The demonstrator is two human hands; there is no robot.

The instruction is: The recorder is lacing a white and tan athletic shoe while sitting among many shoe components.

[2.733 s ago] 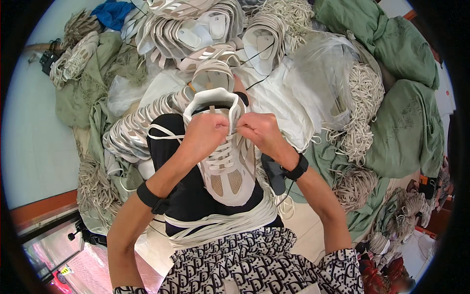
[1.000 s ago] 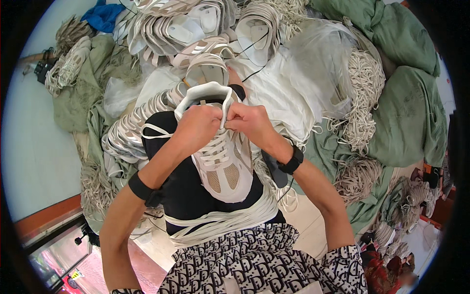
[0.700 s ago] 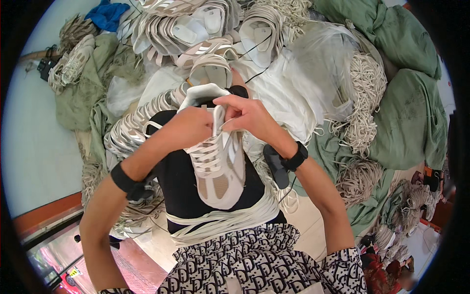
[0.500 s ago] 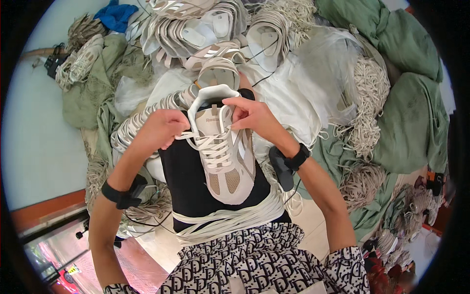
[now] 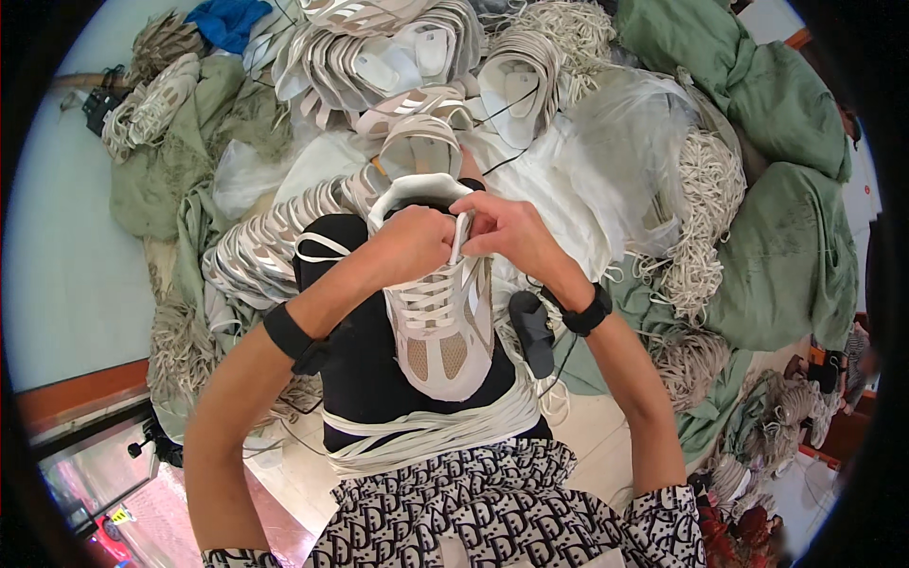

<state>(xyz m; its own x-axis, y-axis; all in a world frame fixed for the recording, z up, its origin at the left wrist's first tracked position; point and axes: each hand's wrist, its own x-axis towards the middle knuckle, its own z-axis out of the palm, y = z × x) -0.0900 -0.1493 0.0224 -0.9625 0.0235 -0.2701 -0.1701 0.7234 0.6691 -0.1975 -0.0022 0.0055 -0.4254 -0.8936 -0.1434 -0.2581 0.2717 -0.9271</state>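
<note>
A beige and white sneaker (image 5: 441, 364) rests on my black-covered lap, its toe toward me. White shoelace (image 5: 423, 301) crosses its front in several rows. My left hand (image 5: 414, 246) is closed over the upper eyelets, fingertips at the inner side of the right eyelet edge; the bit of lace it pinches is mostly hidden. A loose lace loop (image 5: 322, 248) lies over my lap left of that wrist. With thumb and forefinger, my right hand (image 5: 514, 233) grips the sneaker's right eyelet edge near the collar. The tongue is largely covered by my hands.
A bundle of white laces (image 5: 445, 435) lies across my lap. Stacked sneakers (image 5: 379, 62) stand ahead, and a row of shoe uppers (image 5: 256, 251) runs left. Green sacks (image 5: 791, 256) and a heap of laces (image 5: 705, 189) are at right. A black slipper (image 5: 532, 331) lies beside my lap.
My left hand has moved right, from beside the sneaker to over its eyelets, next to my right hand. A lace loop now trails at the left. My right hand still grips the eyelet edge.
</note>
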